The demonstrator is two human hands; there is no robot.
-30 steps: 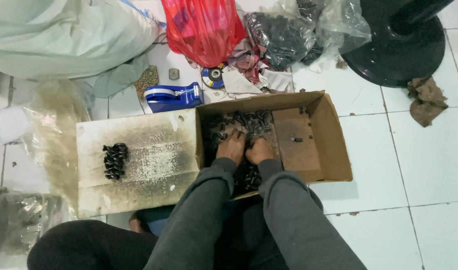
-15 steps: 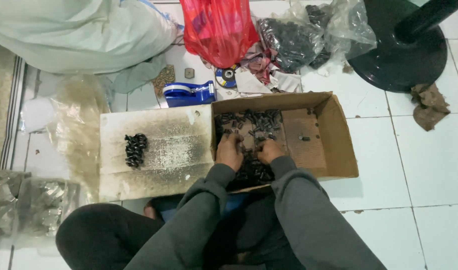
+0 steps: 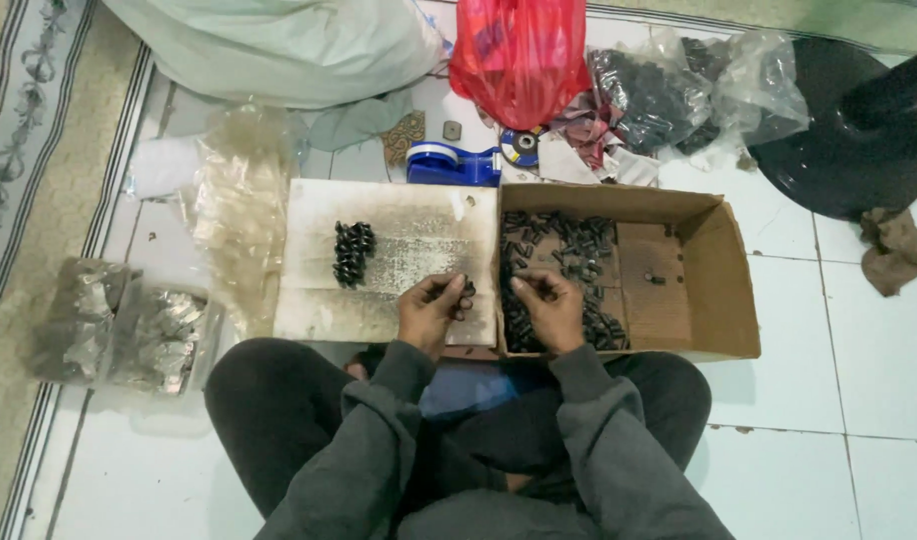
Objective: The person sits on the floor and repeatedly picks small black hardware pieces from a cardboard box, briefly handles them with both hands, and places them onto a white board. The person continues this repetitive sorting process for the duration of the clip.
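A person sits cross-legged on a white tiled floor, seen from above, in grey sleeves and dark trousers. Both hands hover at the near edge of an open cardboard box (image 3: pixel 724 270). The box holds a heap of small black parts (image 3: pixel 559 250), short, dark and roughly cylindrical, packed mostly into its left half; the right half shows bare cardboard.

The left hand (image 3: pixel 431 308) is curled, fingers closed around several of the black parts, some of which show at the fingertips, over the seam between the box and its folded-out flap (image 3: pixel 419 230). The right hand (image 3: pixel 551 305) is just beside it, over the parts in the box, fingertips drawn together in a pinch; what it pinches is too small to tell.

The flap lies flat to the left, pale and smudged with dark dust. On it sits a small cluster (image 3: pixel 355 252) of the same black parts, set in tidy rows, well apart from the hands.

Behind the box lie a blue tape dispenser (image 3: pixel 449 163), a red plastic bag (image 3: pixel 519 55) and clear bags (image 3: pixel 669 95) of dark parts. A black round stand base (image 3: pixel 839 140) is at the far right. Crumpled clear bags (image 3: pixel 129 330) lie at the left.
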